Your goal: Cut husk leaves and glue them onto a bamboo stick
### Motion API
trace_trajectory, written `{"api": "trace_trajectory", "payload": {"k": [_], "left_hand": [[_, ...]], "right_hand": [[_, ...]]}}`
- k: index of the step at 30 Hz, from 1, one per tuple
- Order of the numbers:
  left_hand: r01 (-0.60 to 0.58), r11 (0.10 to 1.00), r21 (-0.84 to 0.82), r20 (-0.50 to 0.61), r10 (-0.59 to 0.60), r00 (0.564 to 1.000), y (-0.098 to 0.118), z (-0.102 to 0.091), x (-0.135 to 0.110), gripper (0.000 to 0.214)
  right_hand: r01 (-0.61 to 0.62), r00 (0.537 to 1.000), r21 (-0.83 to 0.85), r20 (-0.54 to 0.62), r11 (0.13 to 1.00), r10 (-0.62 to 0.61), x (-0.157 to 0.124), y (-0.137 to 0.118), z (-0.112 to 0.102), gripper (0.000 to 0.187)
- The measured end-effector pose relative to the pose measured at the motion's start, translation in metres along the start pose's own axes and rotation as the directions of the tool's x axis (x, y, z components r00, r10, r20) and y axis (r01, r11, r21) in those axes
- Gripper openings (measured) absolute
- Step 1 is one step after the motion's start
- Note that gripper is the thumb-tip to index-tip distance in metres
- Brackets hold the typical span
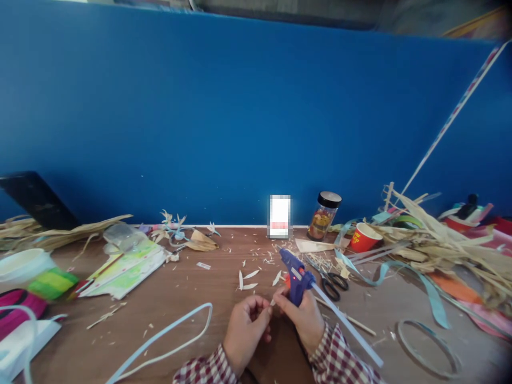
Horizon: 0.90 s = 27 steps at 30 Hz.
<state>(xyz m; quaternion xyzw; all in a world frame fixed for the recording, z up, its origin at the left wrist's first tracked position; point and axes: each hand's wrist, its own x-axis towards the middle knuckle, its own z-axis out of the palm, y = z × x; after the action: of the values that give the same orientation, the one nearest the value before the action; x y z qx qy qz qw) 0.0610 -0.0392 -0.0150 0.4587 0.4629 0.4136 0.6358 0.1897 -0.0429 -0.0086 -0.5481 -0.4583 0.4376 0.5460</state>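
Note:
A blue-purple hot glue gun [296, 281] is in my right hand [309, 322], its nozzle pointing up and away. A long whitish glue stick [347, 325] sticks out of its back towards me. My left hand [247, 329] is closed, thumb and finger pinching a tiny pale piece [273, 302]; my right fingertips meet it from the other side. Just beyond the hands lie several pale leaf-shaped husk pieces [251, 274]. Black-handled scissors [334, 285] rest to the right of the glue gun, near small cut scraps.
At the back stand a black-lidded jar [323, 216] and a red paper cup [365, 237]. Dried husks [452, 256], light-blue ribbon [430, 293] and a wire coil [428, 349] lie right. Left are a painted sheet [128, 266], a white-green tub [28, 266] and a pale tube loop [168, 325].

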Motion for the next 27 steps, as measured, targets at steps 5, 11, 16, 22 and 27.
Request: {"api": "trace_trajectory", "payload": {"k": [5, 11, 16, 22, 27], "left_hand": [[-0.013, 1.0, -0.001, -0.008, 0.013, 1.0, 0.0009, 0.0009, -0.0009, 0.027], [-0.018, 1.0, -0.019, -0.006, 0.018, 1.0, -0.0012, -0.0007, -0.0001, 0.026], [-0.016, 1.0, -0.01, -0.02, 0.016, 1.0, -0.0023, -0.0031, -0.0002, 0.027], [-0.004, 1.0, -0.022, -0.037, 0.003, 0.999, -0.0004, -0.0031, -0.0013, 0.026], [-0.019, 1.0, -0.007, -0.038, 0.019, 0.999, -0.0009, -0.0032, -0.0005, 0.026]], "right_hand": [[0.014, 1.0, -0.027, 0.013, 1.0, -0.014, 0.0019, -0.0003, -0.0012, 0.024], [0.014, 0.999, -0.068, -0.028, 0.998, -0.016, 0.0028, 0.0041, -0.0019, 0.025], [0.033, 0.999, -0.04, -0.032, 0.999, -0.035, 0.0012, 0.0014, -0.0001, 0.025], [0.023, 1.0, -0.004, -0.018, 1.0, -0.024, 0.0023, 0.0027, -0.0017, 0.023], [0.048, 0.999, -0.023, -0.016, 0.999, -0.049, 0.0033, 0.0066, -0.0026, 0.022]]}}
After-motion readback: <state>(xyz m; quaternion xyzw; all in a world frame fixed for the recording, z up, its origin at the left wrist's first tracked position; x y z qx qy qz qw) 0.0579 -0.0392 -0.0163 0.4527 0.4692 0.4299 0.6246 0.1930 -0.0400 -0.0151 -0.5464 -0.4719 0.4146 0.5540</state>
